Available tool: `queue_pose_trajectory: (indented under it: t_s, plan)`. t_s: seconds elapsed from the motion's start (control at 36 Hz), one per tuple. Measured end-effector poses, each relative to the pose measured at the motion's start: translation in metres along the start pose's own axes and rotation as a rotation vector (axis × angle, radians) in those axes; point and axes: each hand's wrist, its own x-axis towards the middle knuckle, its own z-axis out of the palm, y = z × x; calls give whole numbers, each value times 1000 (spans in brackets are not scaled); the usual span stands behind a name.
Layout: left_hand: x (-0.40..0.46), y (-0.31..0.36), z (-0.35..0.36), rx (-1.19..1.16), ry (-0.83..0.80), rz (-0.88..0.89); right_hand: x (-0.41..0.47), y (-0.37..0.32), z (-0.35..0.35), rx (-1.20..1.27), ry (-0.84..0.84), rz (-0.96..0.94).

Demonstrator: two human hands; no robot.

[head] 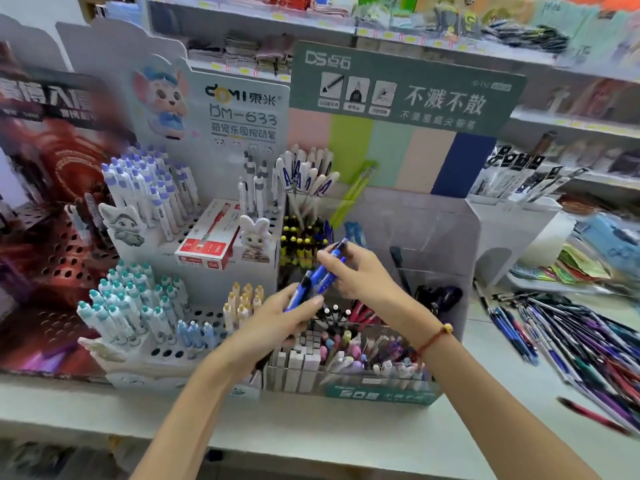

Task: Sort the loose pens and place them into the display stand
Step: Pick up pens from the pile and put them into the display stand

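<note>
My left hand (277, 318) grips a small bundle of blue pens (317, 277) by their lower ends. My right hand (360, 277) pinches the upper part of the same bundle, so both hands meet over the middle of the clear tiered display stand (446, 233) with the green header. The stand's compartments hold yellow-black pens (299, 245), black-capped pens and pastel pens (349, 346). A heap of loose pens (568, 337) in blue, purple and red lies on the shelf to the right.
A white stand (221, 109) with cartoon figures holds purple, teal and yellow capped pens at left, with a red pen box (207, 237) on it. A dark red perforated stand (45, 258) is at far left. A white bin (512, 216) with packaged pens stands behind the heap.
</note>
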Motion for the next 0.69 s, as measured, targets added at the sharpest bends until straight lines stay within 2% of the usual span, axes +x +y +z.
queue_pose_trajectory:
  t_s: [0.08, 0.17, 0.25, 0.33, 0.42, 0.53, 0.69]
  plan:
    - [1, -6, 10, -53, -51, -38, -15, 8, -18, -14, -59, 65]
    - [0, -10, 21, -5, -85, -40, -28, 16, -33, -26, -95, 128]
    - [2, -15, 30, 153, -123, -30, -40, 23, -46, -60, -139, 149]
    - [4, -19, 41, 244, -237, -98, -52, 26, -61, -37, -190, 177]
    - [6, -18, 52, 286, -315, -173, -59, 25, -77, -139, -258, 139]
    - [16, -21, 70, 363, -281, -223, -58, 27, -79, -384, -258, 79]
    - [26, -18, 89, 256, -290, -332, -62, 33, -89, -392, -198, -10]
